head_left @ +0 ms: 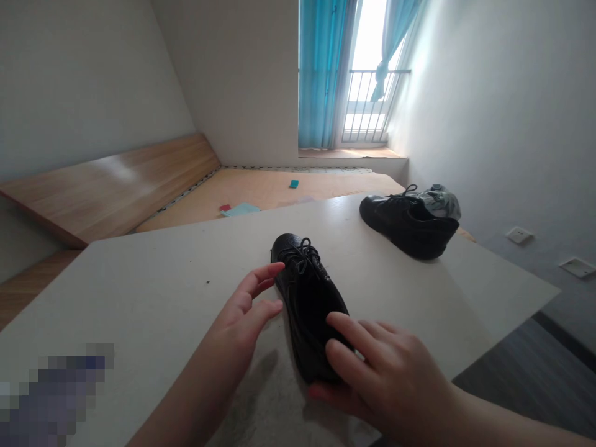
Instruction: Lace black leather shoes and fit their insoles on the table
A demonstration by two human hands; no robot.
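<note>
A black lace-up shoe stands on the white table, toe pointing away from me, its laces tied in a bow. My right hand grips the shoe around its heel end, with fingers over the rim of the opening and others low behind the heel. To the left of the shoe is my left hand, its fingers and thumb apart. Its index fingertip is at the shoe's side near the laces; whether it touches, I cannot tell. A second black shoe rests farther back on the right, with its laces also tied.
Behind the second shoe lies a crumpled clear plastic bag. The white table has a pixelated patch at its lower left. Beyond it is a wooden bed base with small teal and red items. Wall sockets are at the right.
</note>
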